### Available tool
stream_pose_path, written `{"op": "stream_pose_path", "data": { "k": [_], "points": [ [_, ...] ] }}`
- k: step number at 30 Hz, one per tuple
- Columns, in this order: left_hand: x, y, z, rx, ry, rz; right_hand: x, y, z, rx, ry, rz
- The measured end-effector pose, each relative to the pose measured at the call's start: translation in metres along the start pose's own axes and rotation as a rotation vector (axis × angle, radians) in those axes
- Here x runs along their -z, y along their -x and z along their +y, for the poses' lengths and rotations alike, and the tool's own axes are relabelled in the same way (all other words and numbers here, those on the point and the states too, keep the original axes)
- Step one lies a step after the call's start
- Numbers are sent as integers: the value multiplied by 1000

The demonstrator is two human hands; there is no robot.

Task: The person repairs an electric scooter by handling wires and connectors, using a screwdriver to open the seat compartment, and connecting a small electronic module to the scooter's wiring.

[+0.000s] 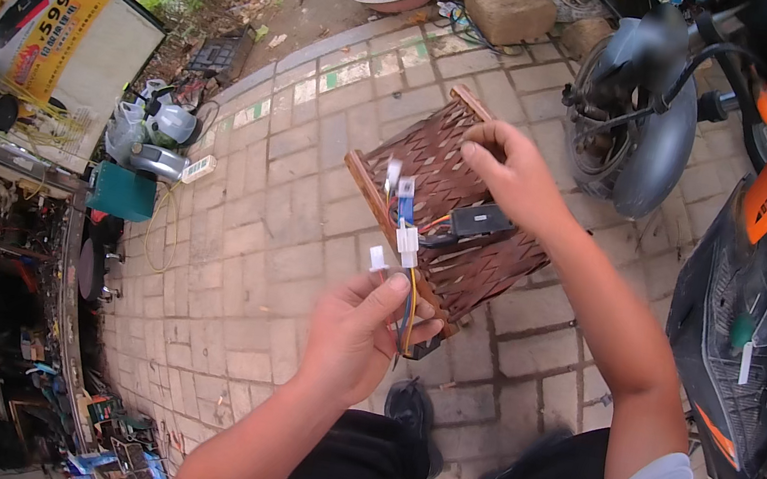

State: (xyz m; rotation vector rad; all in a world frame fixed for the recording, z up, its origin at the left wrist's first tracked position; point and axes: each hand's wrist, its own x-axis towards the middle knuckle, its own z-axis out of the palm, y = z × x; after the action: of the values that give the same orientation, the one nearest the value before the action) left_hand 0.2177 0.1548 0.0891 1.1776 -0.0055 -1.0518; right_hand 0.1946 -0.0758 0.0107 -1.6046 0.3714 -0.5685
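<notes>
A brick pavement (304, 226) carries a woven basket (453, 216) and green box (121, 193).

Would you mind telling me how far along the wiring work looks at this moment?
Done: nothing shows as finished. In hand: the left hand grips a bundle of blue, yellow and orange wires with white plastic connectors, which hang unplugged; the right hand is raised above a small black box. Left: the connectors are not yet joined.

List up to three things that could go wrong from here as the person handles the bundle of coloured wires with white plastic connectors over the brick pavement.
1. The left hand pinches the bundle of coloured wires only at its lower end, so it might slip onto the brick pavement.
2. The loose white plastic connectors dangle freely and could snag on the brown woven stool behind.
3. The right hand reaches above the small black box; tugging could strain the thin leads.
</notes>
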Motion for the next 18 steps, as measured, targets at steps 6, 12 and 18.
{"op": "stream_pose_path", "data": {
  "k": [6,12,18],
  "points": [
    [22,10,-9,139,150,-63,-38,51,-80,-550,-370,-430],
    [21,130,-25,93,384,120,-86,117,-165,-822,-192,-531],
    [42,318,50,89,229,346,-184,181,-311,-981,-307,-678]
  ]
}}
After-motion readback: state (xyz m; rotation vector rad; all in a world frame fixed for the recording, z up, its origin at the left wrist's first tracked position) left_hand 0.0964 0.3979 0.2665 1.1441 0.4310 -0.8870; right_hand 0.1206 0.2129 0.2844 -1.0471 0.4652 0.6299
